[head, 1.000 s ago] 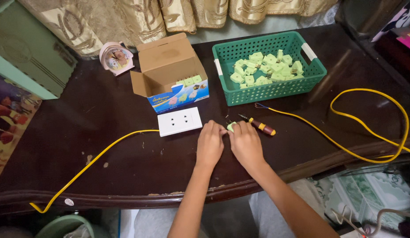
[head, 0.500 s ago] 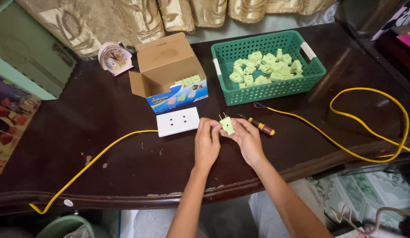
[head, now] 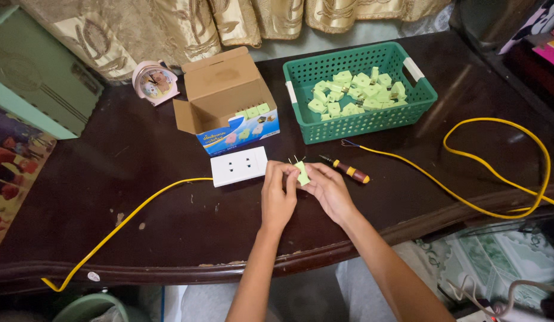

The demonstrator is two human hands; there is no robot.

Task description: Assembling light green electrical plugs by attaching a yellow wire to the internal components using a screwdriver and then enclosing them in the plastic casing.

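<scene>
The table (head: 110, 197) is dark wood with a glossy varnish, scuffed and chipped pale along its front edge. The small plug (head: 302, 173) pinched between both hands is matt pale-green plastic with thin metal prongs. The socket plate (head: 239, 166) looks like smooth white plastic with a slight sheen. The basket (head: 360, 122) is green perforated plastic, holding more matt green plastic pieces. The box (head: 226, 95) is plain brown cardboard, printed glossy on its front. The cable (head: 497, 179) has smooth yellow plastic sheathing. The curtain (head: 229, 18) is shiny patterned cloth.
</scene>
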